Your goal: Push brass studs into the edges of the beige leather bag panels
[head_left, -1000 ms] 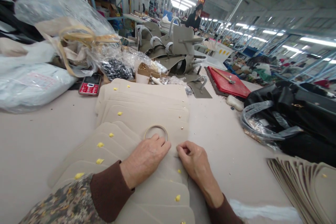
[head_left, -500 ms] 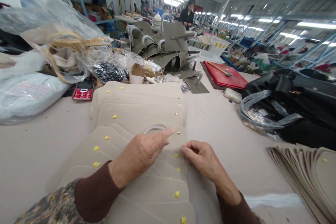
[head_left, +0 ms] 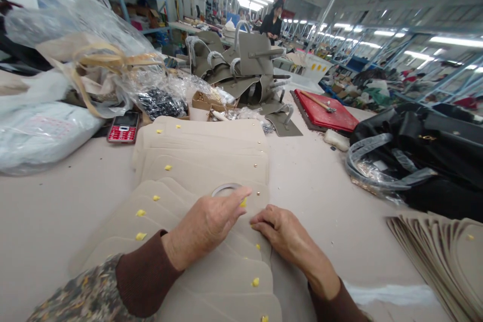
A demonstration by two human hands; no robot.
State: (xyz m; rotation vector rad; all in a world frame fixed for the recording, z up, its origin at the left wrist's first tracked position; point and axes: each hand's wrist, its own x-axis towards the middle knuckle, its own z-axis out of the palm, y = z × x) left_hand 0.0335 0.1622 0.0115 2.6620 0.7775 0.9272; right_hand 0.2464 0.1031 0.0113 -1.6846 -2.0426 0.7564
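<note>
Overlapping beige bag panels [head_left: 211, 158] lie fanned out on the table in front of me, with small yellow tabs [head_left: 168, 167] along both sides and small metal studs near the right edge. My left hand [head_left: 211, 221] is closed over the panels around a pale grey ring, which looks like a roll of tape [head_left: 226, 186]; most of it is hidden by the hand. A bit of yellow [head_left: 243, 203] shows at its fingertips. At the panels' right edge my right hand [head_left: 283, 231] pinches at a yellow tab [head_left: 252, 226], its thumb and forefinger pressed together.
A red phone [head_left: 124, 128] lies left of the panels, by plastic-wrapped bundles [head_left: 49, 131]. Behind are grey-brown bag pieces [head_left: 256, 55] and a hammer [head_left: 319, 102] on a red board [head_left: 328, 118]. Black bags [head_left: 426, 151] and a panel stack [head_left: 445, 246] stand right. A person [head_left: 271, 22] is farther back.
My right hand has moved left onto the yellow tab at the panels' edge. The left hand stays nearly in place, with more yellow showing at its fingertips. The view has shifted slightly.
</note>
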